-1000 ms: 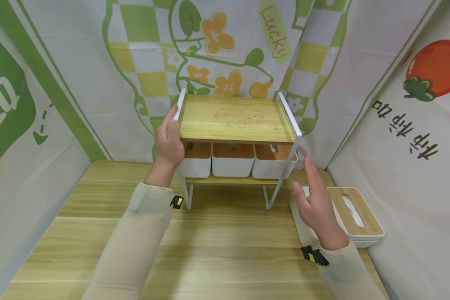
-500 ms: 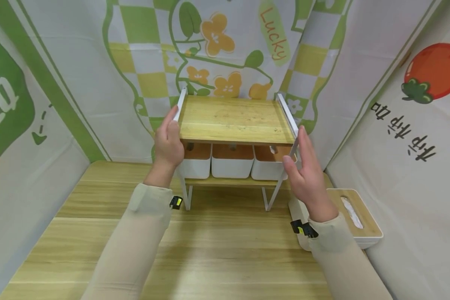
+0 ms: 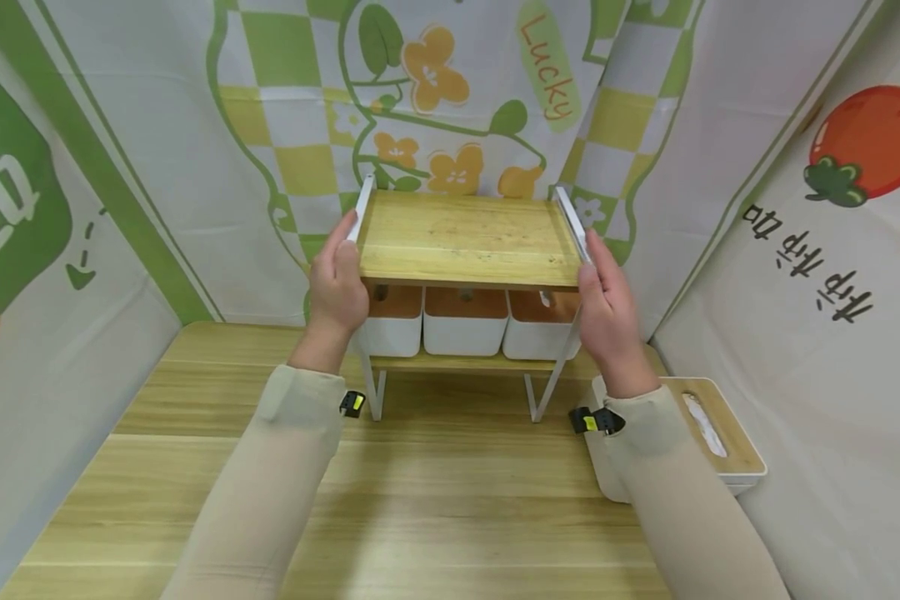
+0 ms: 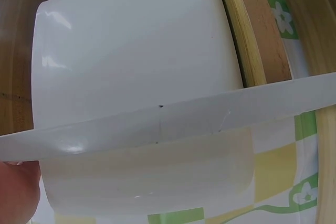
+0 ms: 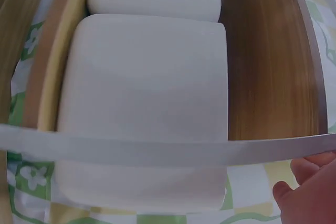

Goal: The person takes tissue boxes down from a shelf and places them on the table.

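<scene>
A two-tier shelf rack (image 3: pixel 468 237) with wooden boards and a white metal frame stands on the wooden table, near the back wall. At its left side, my left hand (image 3: pixel 336 292) holds the upper frame between thumb and fingers. My right hand (image 3: pixel 611 312) grips the matching frame on the right, thumb toward the front. Three white tissue boxes with brown lids, the middle box (image 3: pixel 465 335) among them, sit side by side on the lower board. Both wrist views look past a white frame bar (image 4: pixel 160 121) at the box sides; few fingers show there.
On the table (image 3: pixel 435 517), to the right, stands a white tissue box with a wooden lid (image 3: pixel 742 446). A white box side (image 3: pixel 607 462) shows beside it, partly behind my right forearm. Printed fabric walls (image 3: pixel 450 83) enclose the back and both sides.
My right hand has moved left and up from beside the rack to its right frame and now grips it. My left hand has stayed on the left frame; the rack looks unmoved.
</scene>
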Action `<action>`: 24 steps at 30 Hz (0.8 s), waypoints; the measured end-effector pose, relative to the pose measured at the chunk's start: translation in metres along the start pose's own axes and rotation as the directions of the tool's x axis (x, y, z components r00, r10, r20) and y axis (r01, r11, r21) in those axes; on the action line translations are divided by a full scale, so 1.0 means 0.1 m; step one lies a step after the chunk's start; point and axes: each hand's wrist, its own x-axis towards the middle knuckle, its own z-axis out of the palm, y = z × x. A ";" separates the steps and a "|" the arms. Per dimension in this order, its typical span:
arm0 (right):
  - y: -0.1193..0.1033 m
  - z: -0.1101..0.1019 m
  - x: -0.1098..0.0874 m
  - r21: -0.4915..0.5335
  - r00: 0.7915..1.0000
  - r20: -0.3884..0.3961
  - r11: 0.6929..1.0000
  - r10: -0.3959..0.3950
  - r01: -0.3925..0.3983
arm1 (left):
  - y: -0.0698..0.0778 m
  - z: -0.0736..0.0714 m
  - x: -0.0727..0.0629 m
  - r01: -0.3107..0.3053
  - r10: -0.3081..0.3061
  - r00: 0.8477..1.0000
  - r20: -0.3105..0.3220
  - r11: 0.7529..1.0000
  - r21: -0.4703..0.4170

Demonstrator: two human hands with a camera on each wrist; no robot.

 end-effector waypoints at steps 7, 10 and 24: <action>0.00 0.00 0.19 0.032 0.993 -0.020 0.993 0.117 -0.116 | -0.01 -0.01 0.01 0.001 -0.001 1.000 0.006 1.000 0.009; 0.01 0.01 0.25 0.065 0.988 -0.023 0.987 0.152 -0.150 | -0.01 -0.01 0.01 0.007 -0.007 1.000 0.012 1.000 0.009; 0.06 0.11 0.31 0.092 0.982 -0.126 0.987 0.140 -0.129 | -0.01 -0.02 0.03 0.025 -0.025 1.000 0.018 1.000 0.004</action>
